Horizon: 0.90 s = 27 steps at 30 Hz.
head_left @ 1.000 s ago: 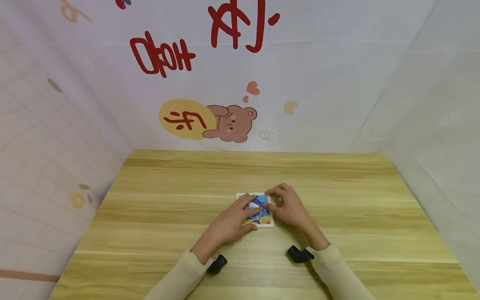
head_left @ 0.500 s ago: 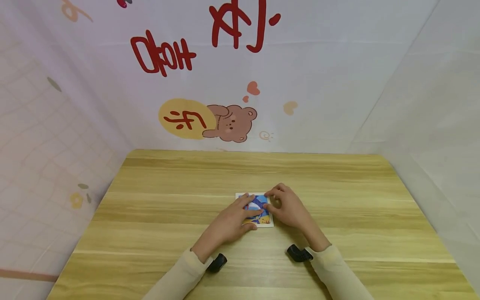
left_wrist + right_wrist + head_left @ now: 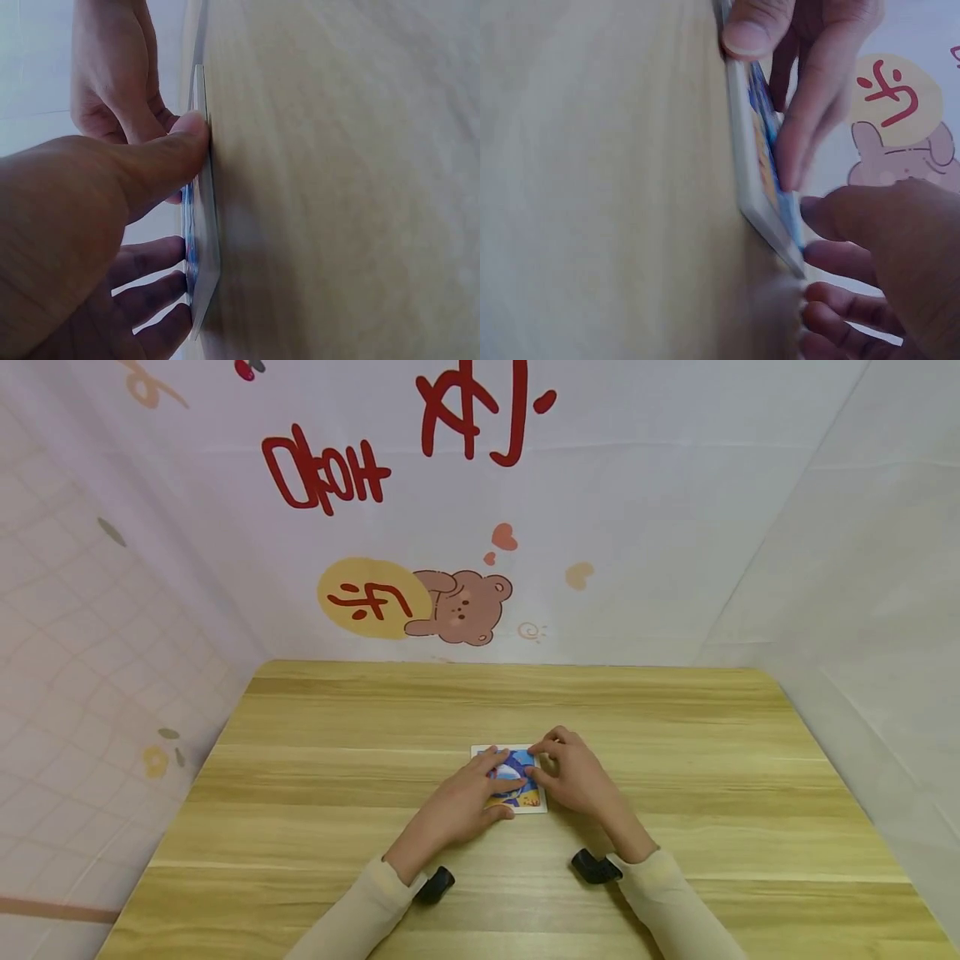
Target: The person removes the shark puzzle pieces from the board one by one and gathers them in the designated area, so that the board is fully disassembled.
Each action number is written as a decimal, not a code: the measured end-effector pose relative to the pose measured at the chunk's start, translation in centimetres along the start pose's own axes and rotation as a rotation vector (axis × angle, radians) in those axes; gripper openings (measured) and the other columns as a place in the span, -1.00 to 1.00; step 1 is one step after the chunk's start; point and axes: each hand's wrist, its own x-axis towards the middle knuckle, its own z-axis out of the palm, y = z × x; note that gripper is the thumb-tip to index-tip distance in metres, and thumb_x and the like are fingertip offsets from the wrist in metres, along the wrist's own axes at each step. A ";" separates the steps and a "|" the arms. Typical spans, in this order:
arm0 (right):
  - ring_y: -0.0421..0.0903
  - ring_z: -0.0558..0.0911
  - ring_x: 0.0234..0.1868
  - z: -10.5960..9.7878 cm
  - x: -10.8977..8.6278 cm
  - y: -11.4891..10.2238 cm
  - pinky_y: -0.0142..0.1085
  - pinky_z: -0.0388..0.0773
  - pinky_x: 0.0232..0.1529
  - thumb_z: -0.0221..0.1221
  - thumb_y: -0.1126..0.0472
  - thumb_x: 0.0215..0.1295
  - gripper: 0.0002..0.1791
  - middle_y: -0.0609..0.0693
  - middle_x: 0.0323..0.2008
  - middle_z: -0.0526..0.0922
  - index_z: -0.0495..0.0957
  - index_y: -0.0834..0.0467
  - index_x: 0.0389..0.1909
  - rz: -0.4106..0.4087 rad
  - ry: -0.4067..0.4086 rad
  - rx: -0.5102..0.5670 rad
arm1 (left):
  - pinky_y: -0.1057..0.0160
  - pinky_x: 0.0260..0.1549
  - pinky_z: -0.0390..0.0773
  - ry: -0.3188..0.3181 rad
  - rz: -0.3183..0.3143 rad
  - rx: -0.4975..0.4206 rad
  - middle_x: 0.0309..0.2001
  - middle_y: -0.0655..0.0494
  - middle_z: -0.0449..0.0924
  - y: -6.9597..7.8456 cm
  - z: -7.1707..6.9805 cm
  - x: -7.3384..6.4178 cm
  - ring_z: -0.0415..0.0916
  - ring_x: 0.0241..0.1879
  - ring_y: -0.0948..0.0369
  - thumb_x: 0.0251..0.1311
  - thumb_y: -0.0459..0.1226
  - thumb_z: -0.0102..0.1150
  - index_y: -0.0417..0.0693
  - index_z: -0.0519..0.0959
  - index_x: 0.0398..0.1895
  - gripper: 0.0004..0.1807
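A small square picture board with a white border and a blue and yellow print lies flat on the table. It looks like a tray puzzle, though piece seams are not clear. Across its left part spreads my left hand, index fingertip on the picture. In the left wrist view, the left thumb presses the board's near edge. My right hand is at the right side. Its thumb and bent index finger touch the picture near the upper right corner, tips apart. The left hand hides much of the print.
The wooden table extends around the board. A white curtain wall with a printed bear and red lettering stands behind. Black wrist devices sit under both cream sleeves.
Almost nothing differs. Both hands stay at the same places on the board, with only a very slight shift of the whole view.
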 end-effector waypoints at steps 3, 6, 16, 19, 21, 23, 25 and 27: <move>-0.07 0.54 -0.19 0.5 0.1 0.2 -0.23 0.53 -0.17 0.41 0.12 0.28 -0.73 0.01 -0.10 0.59 0.71 0.13 -0.06 0.028 0.022 0.039 | -0.06 0.51 0.29 0.000 -0.003 0.004 0.61 0.01 0.16 -0.1 0.1 0.0 -0.02 0.64 0.00 0.37 0.06 0.23 0.31 0.51 0.40 -0.46; -0.07 0.55 -0.19 0.9 0.1 0.5 -0.23 0.53 -0.16 0.43 0.13 0.26 -0.74 0.00 -0.12 0.58 0.69 0.11 -0.08 0.052 0.042 0.067 | -0.05 0.51 0.28 -0.001 -0.003 0.013 0.61 0.02 0.16 -0.1 0.1 0.1 -0.01 0.64 0.01 0.37 0.06 0.23 0.31 0.51 0.40 -0.46; -0.17 0.59 -0.27 0.9 0.2 1.0 -0.30 0.60 -0.20 0.43 0.23 0.24 -0.76 -0.05 -0.26 0.65 0.61 0.10 -0.13 0.051 0.108 0.176 | -0.03 0.52 0.26 0.016 0.014 0.028 0.59 -0.02 0.20 0.1 -0.1 0.1 0.03 0.63 -0.01 0.38 0.06 0.23 0.28 0.52 0.39 -0.47; -0.23 0.61 -0.33 0.9 0.3 1.1 -0.37 0.60 -0.26 0.42 0.25 0.26 -0.79 -0.10 -0.34 0.67 0.60 0.10 -0.16 0.062 0.108 0.231 | -0.03 0.53 0.25 0.015 0.014 0.025 0.59 -0.02 0.19 0.1 -0.2 0.0 0.02 0.63 -0.01 0.38 0.05 0.23 0.29 0.52 0.40 -0.47; -0.25 0.61 -0.36 0.9 0.3 1.2 -0.40 0.60 -0.30 0.41 0.25 0.27 -0.80 -0.12 -0.37 0.68 0.61 0.10 -0.15 0.064 0.104 0.267 | -0.04 0.53 0.24 0.010 0.012 0.018 0.60 -0.01 0.17 0.1 -0.3 0.0 0.00 0.64 -0.01 0.39 0.06 0.22 0.29 0.51 0.40 -0.47; -0.27 0.61 -0.37 0.9 0.3 1.3 -0.42 0.60 -0.30 0.41 0.23 0.28 -0.81 -0.14 -0.38 0.69 0.62 0.09 -0.15 0.067 0.096 0.289 | -0.04 0.53 0.24 0.007 0.012 0.015 0.60 0.00 0.17 0.1 -0.3 0.0 -0.01 0.64 0.00 0.39 0.06 0.22 0.29 0.51 0.41 -0.46; -0.27 0.62 -0.36 0.8 0.3 1.5 -0.41 0.62 -0.29 0.40 0.22 0.30 -0.82 -0.14 -0.37 0.71 0.64 0.07 -0.13 0.071 0.081 0.311 | -0.05 0.53 0.24 0.004 0.015 0.012 0.61 0.00 0.16 0.0 -0.3 0.0 -0.01 0.64 0.00 0.39 0.06 0.21 0.29 0.50 0.41 -0.46; -0.26 0.64 -0.35 0.5 0.2 1.7 -0.41 0.62 -0.29 0.39 0.19 0.31 -0.84 -0.15 -0.35 0.72 0.66 0.04 -0.13 0.080 0.070 0.329 | -0.05 0.53 0.25 0.001 0.019 0.008 0.61 0.01 0.16 0.0 -0.3 -0.1 -0.01 0.64 0.00 0.40 0.07 0.21 0.30 0.50 0.42 -0.46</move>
